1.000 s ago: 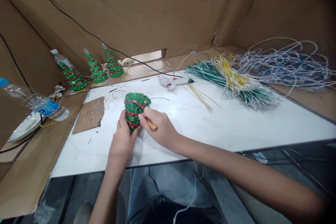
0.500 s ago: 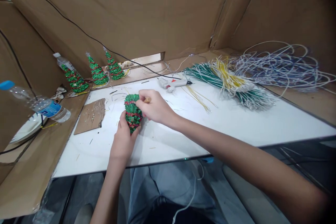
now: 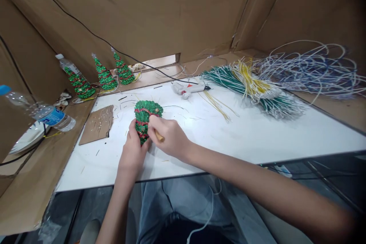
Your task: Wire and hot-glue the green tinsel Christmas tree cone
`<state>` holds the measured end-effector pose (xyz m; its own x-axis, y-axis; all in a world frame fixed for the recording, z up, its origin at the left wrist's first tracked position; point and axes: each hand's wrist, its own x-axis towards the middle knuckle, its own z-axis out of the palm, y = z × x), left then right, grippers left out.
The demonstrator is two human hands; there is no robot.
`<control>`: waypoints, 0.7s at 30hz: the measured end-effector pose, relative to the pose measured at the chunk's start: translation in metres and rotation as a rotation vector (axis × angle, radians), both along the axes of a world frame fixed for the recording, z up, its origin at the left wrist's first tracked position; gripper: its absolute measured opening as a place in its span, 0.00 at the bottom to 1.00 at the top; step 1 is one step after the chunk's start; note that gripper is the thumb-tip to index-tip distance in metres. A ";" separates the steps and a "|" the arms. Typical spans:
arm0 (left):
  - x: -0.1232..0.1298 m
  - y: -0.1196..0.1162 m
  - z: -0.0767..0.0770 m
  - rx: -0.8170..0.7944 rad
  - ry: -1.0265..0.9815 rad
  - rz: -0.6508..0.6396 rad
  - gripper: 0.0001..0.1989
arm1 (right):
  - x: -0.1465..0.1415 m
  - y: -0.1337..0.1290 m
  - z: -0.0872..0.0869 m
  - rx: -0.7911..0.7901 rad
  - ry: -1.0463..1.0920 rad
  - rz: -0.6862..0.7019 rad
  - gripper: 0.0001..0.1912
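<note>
A green sparkly cone-shaped tree with red bands is held over the white board, its wide end away from me. My left hand grips its near, narrower end from the left, fingers and thumb around it. My right hand is closed on a small tool with a wooden handle, against the right side of the tree. The working end of that tool is hidden by my fingers.
Three similar trees stand at the back left, near two plastic bottles. Cardboard lies on the white board. Behind are a glue gun, a green wire bundle with yellow ties and tangled white wires.
My right hand has moved down toward me along the tree, with the wooden handle now pointing nearer to me. The tree has turned, showing more of its wide end.
</note>
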<state>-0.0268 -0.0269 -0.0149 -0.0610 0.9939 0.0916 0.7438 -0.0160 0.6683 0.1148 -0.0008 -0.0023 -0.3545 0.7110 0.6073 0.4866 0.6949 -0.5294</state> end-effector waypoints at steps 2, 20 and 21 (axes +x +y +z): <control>-0.001 0.001 -0.001 -0.002 0.000 -0.016 0.37 | -0.007 0.001 0.014 0.022 -0.249 -0.068 0.07; 0.002 0.000 0.005 -0.057 -0.048 0.093 0.36 | 0.025 -0.005 0.024 -0.167 0.464 0.053 0.13; 0.003 0.000 0.006 -0.059 -0.050 0.104 0.36 | 0.026 -0.005 0.021 -0.219 0.514 0.053 0.13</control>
